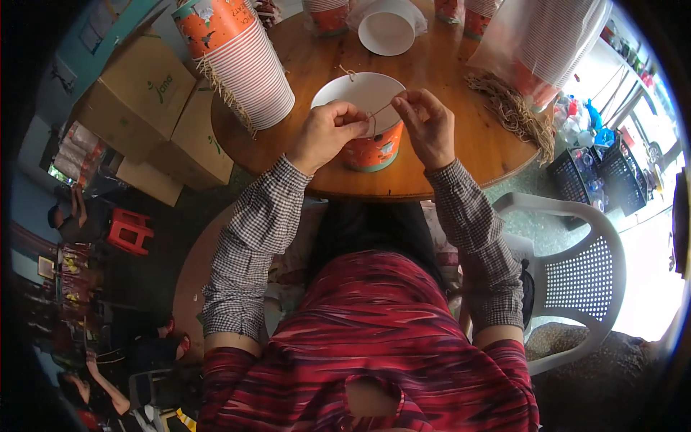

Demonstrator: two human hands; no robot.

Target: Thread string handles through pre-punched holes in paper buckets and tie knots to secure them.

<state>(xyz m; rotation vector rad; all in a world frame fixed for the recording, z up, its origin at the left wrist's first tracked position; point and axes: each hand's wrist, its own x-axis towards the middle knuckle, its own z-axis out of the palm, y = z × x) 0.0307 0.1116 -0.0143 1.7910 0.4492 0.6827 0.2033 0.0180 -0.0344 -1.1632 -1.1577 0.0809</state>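
Left hand [327,135] pinched narrow, thumb against fingers, on a thin tan twisted cord [383,109]; right hand [430,131] also pinched narrow on the same cord, short span between them. Both hands at the near side of a round orange paper bucket with white interior [376,150], standing upright near the front edge of a round brown wooden table [317,162]. Another bit of cord sticks up at the bucket's far rim. Tall leaning stack of nested orange-and-white paper buckets [248,75] to the left, tan cords hanging along it. Loose bundle of tan cords [515,111] at right, beside buckets in clear plastic wrap [551,47]. White round bucket [386,32] lies tipped, mouth toward the person, farther back.
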